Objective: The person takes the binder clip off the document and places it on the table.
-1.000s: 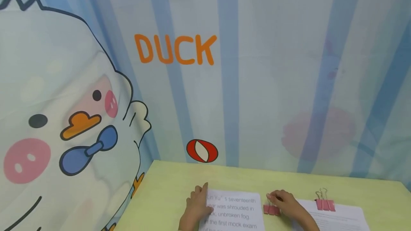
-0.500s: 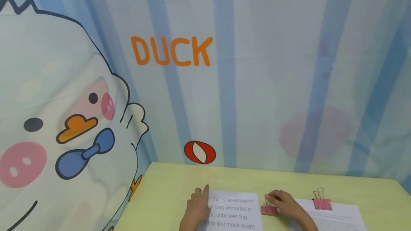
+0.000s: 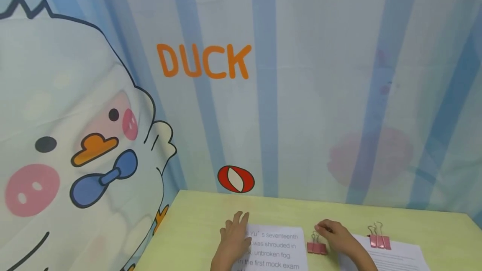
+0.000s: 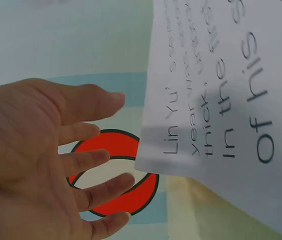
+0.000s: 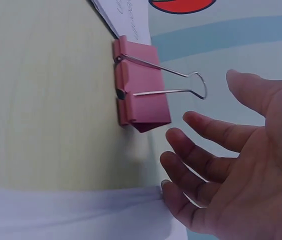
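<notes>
My left hand (image 3: 234, 239), fingers spread, is over the left edge of a white printed sheet (image 3: 278, 250). In the left wrist view, nothing lies between its thumb and fingers, and the sheet's corner (image 4: 153, 155) is just past the fingertips. A pink binder clip (image 3: 317, 248) stands on the table right of that sheet, wire handles pointing up. My right hand (image 3: 337, 235) hovers beside those handles. The right wrist view shows its fingers loosely bent and a gap between the thumb and the clip's wire handle (image 5: 198, 82).
At the right lies a second stack of printed paper (image 3: 403, 258), with another pink binder clip (image 3: 380, 241) gripping its top edge. The pale yellow table (image 3: 203, 208) ends at a printed curtain (image 3: 301, 95) behind.
My left hand's fingers have spread and lifted at the sheet's edge. The right hand's fingers, earlier at the clip's handles, now sit slightly away from them. Clips and papers stay in place.
</notes>
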`<state>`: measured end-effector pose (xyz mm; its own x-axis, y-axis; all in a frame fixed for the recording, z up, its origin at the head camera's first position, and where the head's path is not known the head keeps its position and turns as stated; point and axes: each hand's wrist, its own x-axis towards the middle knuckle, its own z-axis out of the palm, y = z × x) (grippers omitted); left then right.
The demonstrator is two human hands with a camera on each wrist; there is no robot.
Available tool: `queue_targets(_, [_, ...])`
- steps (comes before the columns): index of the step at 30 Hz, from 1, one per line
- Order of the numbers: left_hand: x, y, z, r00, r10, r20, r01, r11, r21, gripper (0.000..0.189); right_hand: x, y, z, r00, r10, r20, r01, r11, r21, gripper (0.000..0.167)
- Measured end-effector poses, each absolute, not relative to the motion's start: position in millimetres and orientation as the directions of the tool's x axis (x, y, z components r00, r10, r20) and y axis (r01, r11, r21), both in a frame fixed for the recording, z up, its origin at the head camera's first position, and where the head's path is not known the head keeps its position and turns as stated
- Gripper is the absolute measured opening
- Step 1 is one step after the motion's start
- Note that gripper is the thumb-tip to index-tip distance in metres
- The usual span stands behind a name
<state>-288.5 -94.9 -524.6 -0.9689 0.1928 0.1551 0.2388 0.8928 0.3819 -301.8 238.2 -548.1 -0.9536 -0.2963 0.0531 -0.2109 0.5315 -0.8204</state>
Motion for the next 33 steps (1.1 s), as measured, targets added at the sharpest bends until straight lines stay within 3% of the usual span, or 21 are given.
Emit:
queue_targets(19, [-286.4,-64.7,-501.8,-0.925,0.335,0.177,0.379,0.834,0.401,0.067,-285.3,263.4,-519.6,-0.960,-0.253,0.119,-0.246,0.565,-0.787,0.033])
queue_targets(28, [-288.5,-45.2,-501.0,-0.913,0.383,0.142,0.407,0.822,0.398,0.068,-280.2,279.0,-510.9,-0.974,-0.209,0.087,-0.196,0.587,-0.786,0.036])
queue_targets(33, [-288.7,-28.8,-497.4,-0.877,0.438,0.197,0.480,0.775,0.412,0.065,-278.1,294.7,-507.9,-0.972,-0.217,0.088,-0.202,0.583,-0.787,0.037])
